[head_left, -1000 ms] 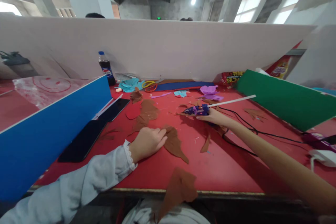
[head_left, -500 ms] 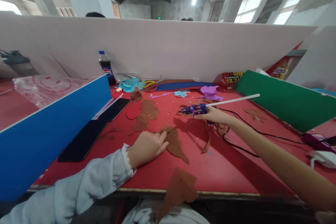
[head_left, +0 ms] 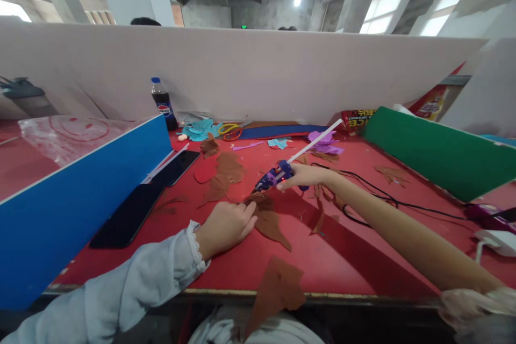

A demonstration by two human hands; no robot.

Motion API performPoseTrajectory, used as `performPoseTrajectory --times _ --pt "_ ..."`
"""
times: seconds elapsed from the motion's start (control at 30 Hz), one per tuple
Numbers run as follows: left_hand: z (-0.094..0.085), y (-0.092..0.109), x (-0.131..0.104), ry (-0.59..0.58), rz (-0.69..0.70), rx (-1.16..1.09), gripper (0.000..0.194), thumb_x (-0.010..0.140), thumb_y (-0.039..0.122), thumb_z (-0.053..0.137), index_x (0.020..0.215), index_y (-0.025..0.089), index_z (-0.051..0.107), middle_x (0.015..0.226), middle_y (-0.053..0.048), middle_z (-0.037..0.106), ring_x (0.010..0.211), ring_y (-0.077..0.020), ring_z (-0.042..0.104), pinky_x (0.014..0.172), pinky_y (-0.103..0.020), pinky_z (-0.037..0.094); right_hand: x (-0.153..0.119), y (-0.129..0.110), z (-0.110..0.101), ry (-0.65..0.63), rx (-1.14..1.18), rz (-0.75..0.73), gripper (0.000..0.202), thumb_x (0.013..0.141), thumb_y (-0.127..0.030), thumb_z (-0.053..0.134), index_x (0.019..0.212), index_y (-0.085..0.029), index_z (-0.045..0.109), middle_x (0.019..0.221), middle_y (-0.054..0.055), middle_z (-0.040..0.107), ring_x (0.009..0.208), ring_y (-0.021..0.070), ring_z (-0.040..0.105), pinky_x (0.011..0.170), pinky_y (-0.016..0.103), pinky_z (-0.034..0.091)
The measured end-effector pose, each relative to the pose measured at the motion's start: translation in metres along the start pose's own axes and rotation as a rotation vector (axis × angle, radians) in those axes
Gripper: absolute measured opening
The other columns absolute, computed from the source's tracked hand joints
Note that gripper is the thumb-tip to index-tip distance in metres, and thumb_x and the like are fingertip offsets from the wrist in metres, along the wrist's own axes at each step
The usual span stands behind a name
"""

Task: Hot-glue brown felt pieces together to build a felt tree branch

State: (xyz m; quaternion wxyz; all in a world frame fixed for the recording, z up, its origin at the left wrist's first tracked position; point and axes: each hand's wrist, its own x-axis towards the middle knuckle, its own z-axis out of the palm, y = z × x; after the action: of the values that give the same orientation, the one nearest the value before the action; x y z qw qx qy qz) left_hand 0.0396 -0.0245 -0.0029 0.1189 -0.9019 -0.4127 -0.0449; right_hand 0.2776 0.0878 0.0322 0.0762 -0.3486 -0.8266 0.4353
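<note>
My right hand (head_left: 308, 176) is wrapped round a dark blue hot glue gun (head_left: 278, 173), with a long white glue stick (head_left: 316, 140) jutting from its back. The nozzle points down and left, at the upper edge of a brown crepe paper piece (head_left: 272, 223). My left hand (head_left: 229, 228) rests on the table, its curled fingers holding that paper's upper left edge; the fingertips are partly hidden. Another brown paper piece (head_left: 278, 285) hangs over the front table edge. More brown paper (head_left: 228, 169) lies beyond my left hand.
A blue board (head_left: 92, 193) stands left and a green board (head_left: 435, 150) right, with a white partition (head_left: 250, 75) behind. Two phones (head_left: 124, 220), a cola bottle (head_left: 163, 105), scissors (head_left: 234, 131), and blue and purple paper scraps (head_left: 322, 140) lie about. A black cord (head_left: 423, 208) runs rightward.
My right hand has brought the glue gun left and toward me, tipping its nozzle down to the brown paper's edge. My left hand has stayed in place.
</note>
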Motion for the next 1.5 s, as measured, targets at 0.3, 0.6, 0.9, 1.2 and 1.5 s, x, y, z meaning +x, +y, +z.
performPoseTrajectory --times 0.3,0.6,0.9,1.2,1.5 --pt "-0.001 0.000 0.000 0.017 0.012 -0.011 0.025 0.089 0.027 0.035 0.108 0.016 0.048 0.073 -0.004 0.063 0.063 -0.0192 0.062 0.049 -0.025 0.037 0.000 0.001 0.005 0.005 0.027 0.058 0.037 0.068 -0.051 0.063 0.082 -0.017 0.061 0.072 0.000 0.060 0.070 0.0145 0.054 0.068 0.026 0.041" --pt "0.001 0.000 -0.001 0.016 0.011 -0.012 0.027 0.090 0.027 0.034 0.110 0.016 0.048 0.073 -0.005 0.063 0.064 -0.0183 0.062 0.050 -0.025 0.039 0.001 0.008 0.008 0.022 0.029 0.057 0.037 0.068 -0.052 0.063 0.079 -0.017 0.059 0.068 -0.001 0.058 0.065 0.0128 0.052 0.062 0.024 0.040" --pt "0.000 0.000 -0.001 0.003 0.010 -0.022 0.027 0.090 0.026 0.034 0.110 0.016 0.048 0.073 -0.005 0.063 0.065 -0.0189 0.062 0.052 -0.025 0.041 0.001 0.006 0.010 0.006 0.017 0.043 0.038 0.069 -0.054 0.061 0.076 -0.017 0.058 0.062 -0.002 0.054 0.060 0.0118 0.049 0.057 0.024 0.038" --pt "0.001 0.000 -0.001 0.010 0.010 -0.018 0.027 0.090 0.024 0.033 0.110 0.016 0.049 0.073 -0.005 0.063 0.064 -0.0188 0.062 0.051 -0.025 0.040 0.000 0.008 0.010 0.020 -0.005 0.052 0.039 0.069 -0.055 0.060 0.074 -0.017 0.055 0.060 -0.003 0.051 0.057 0.0110 0.045 0.054 0.024 0.036" --pt "0.000 0.000 -0.001 0.018 0.010 -0.034 0.025 0.089 0.023 0.034 0.108 0.015 0.049 0.072 -0.006 0.063 0.064 -0.0179 0.062 0.051 -0.024 0.040 -0.003 0.008 0.011 0.029 -0.018 0.054 0.039 0.070 -0.056 0.059 0.075 -0.018 0.054 0.061 -0.003 0.050 0.058 0.0111 0.046 0.055 0.024 0.038"
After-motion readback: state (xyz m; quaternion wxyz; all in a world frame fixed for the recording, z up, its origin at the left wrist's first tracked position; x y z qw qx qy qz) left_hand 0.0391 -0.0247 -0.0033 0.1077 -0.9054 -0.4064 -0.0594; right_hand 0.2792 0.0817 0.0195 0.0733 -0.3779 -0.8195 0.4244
